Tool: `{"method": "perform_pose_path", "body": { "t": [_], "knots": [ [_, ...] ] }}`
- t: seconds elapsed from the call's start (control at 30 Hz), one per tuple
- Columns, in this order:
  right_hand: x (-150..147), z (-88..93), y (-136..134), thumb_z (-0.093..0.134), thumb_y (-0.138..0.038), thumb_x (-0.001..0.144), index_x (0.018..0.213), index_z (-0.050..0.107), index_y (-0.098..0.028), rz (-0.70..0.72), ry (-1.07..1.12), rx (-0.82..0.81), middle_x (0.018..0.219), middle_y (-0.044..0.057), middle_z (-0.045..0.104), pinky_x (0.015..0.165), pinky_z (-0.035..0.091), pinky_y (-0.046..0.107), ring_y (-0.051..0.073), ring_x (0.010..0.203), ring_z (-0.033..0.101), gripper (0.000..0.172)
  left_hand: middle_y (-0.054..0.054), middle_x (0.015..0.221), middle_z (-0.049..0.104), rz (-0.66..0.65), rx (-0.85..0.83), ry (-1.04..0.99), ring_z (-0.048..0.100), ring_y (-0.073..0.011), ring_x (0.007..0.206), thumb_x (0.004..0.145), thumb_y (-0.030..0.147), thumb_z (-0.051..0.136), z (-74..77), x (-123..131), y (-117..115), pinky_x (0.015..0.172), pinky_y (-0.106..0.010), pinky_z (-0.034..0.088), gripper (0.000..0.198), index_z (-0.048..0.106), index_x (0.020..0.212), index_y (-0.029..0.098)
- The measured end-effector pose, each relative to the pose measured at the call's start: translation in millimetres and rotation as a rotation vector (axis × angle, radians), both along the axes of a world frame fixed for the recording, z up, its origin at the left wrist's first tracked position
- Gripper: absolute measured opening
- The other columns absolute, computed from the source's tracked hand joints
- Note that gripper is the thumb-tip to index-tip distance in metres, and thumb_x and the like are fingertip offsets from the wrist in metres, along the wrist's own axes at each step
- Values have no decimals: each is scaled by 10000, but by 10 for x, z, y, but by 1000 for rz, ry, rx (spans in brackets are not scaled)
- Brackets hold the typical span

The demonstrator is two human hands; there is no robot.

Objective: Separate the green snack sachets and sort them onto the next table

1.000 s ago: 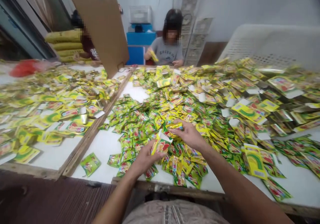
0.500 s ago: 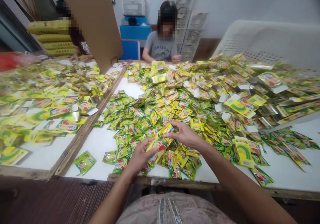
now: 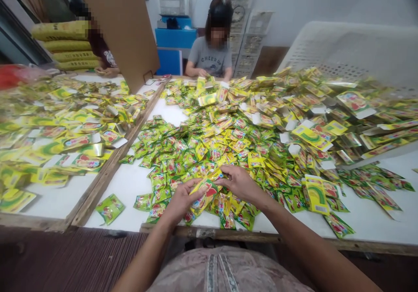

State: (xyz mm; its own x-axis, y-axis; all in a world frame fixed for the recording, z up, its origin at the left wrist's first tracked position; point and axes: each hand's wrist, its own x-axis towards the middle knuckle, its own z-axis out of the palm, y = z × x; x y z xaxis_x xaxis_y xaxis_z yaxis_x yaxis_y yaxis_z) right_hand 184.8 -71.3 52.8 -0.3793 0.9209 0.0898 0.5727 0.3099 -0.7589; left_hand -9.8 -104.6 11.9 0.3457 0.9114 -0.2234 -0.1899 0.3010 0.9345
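My left hand [image 3: 180, 200] is closed around the lower end of a small yellow carton [image 3: 207, 192] printed with a red watermelon slice. The fingers of my right hand [image 3: 242, 184] are pinched at the carton's upper right end; whether they also hold a sachet there is hidden. The carton is tilted, held just above a wide heap of shiny green and yellow sachets [image 3: 176, 152]. Several sachets lie right under my hands. One green sachet [image 3: 110, 209] lies apart near the table's front left.
Yellow cartons with white flaps spill from a white perforated basket [image 3: 339, 48] at the right. A wooden strip [image 3: 107, 170] divides off more cartons [image 3: 65, 139] on the left. A brown board [image 3: 120, 31] stands upright. Two people sit across the table; yellow sacks [image 3: 62, 46] are stacked behind.
My right hand has shifted slightly down, its fingers closer on the carton's upper end. My left hand keeps its grip. The person opposite has lowered one hand.
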Motion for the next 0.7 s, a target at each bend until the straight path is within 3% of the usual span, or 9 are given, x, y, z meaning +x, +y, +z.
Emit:
{"method": "perform_pose_path", "body": {
  "t": [0.1, 0.23, 0.3, 0.47, 0.57, 0.7],
  "knots": [
    [-2, 28, -7, 588, -344, 782, 811, 604, -187, -83, 181, -55, 718, -1, 605, 616, 419, 251, 142, 670, 552, 161, -48, 1009, 684, 11, 27, 36, 622, -196, 873, 716, 355, 667, 12, -6, 16, 792, -295, 458, 378, 638, 1052, 184],
    [-55, 50, -50, 586, -309, 778, 726, 616, -184, -61, 142, -33, 674, 5, 635, 623, 444, 260, 145, 641, 578, 139, -54, 1023, 682, 29, 60, 68, 615, -212, 908, 704, 373, 673, 13, 3, 33, 809, -306, 457, 398, 645, 1050, 178],
    [-91, 42, -91, 591, -309, 775, 788, 625, -185, -69, 177, -55, 749, 20, 664, 671, 468, 273, 154, 703, 607, 130, -62, 1030, 681, 28, 47, 77, 613, -218, 909, 707, 383, 667, 6, 8, 28, 805, -311, 460, 410, 640, 1055, 167],
    [-184, 19, -189, 608, -245, 741, 945, 554, -199, -75, 241, -166, 806, 24, 680, 702, 487, 296, 169, 763, 634, 216, -54, 1028, 680, -21, 78, 56, 605, -216, 916, 728, 379, 647, -6, 17, 9, 828, -315, 452, 380, 640, 1046, 171],
    [-224, 18, -201, 582, -210, 745, 1057, 464, -214, -55, 271, -257, 787, 4, 684, 666, 481, 286, 157, 704, 629, 333, -55, 1018, 684, -30, 78, 59, 610, -219, 906, 733, 385, 641, -16, 20, 9, 825, -318, 455, 377, 642, 1043, 169],
    [-284, -21, -237, 516, -173, 777, 1175, 404, -218, -87, 169, -216, 633, -48, 624, 574, 430, 242, 127, 561, 556, 416, -64, 1062, 671, -22, 71, 92, 587, -242, 1003, 739, 390, 633, -21, 50, -15, 877, -336, 441, 387, 632, 1059, 172]
  ]
}}
